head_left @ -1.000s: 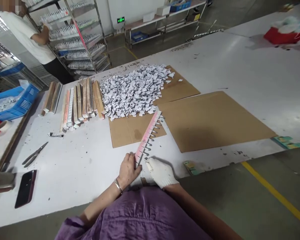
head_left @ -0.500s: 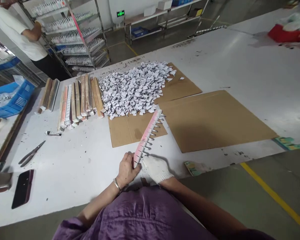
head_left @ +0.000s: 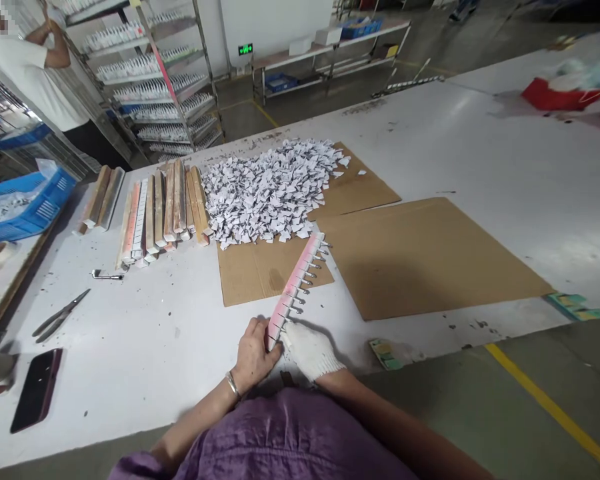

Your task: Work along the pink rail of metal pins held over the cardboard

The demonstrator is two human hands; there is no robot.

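No brand or label could be read on anything on the counter; the only sign in view was a small green lit sign (head_left: 245, 49) on the far wall, its marks too small to make out. The bare left hand (head_left: 253, 353), a thin metal bangle (head_left: 233, 385) at its wrist, lay low on the white counter (head_left: 145, 347) with its fingers curled shut around the near end of a long pink-and-white strip with a row of small metal hooks along its right edge (head_left: 296, 283). The right hand (head_left: 310, 350), in a white knit glove, rested just right of it, knuckles up and fingers bent, touching the same near end at the hooked side; whether it truly gripped the strip could not be told. Both forearms came in from the near edge, out of purple sleeves (head_left: 290, 440). The strip lay flat, its long axis running from the hands away and to the right, with its far end on the brown cardboard sheet (head_left: 430, 260) just short of a heap of small white folded paper pieces (head_left: 270, 190). Left of the heap lay a row of long wooden and pale bars (head_left: 163, 207) side by side, pointing away. Further left and nearer were metal scissors (head_left: 60, 315) and a dark phone (head_left: 36, 390). A person in a white shirt (head_left: 35, 73) stood at a wire rack (head_left: 155, 87) on the far left.
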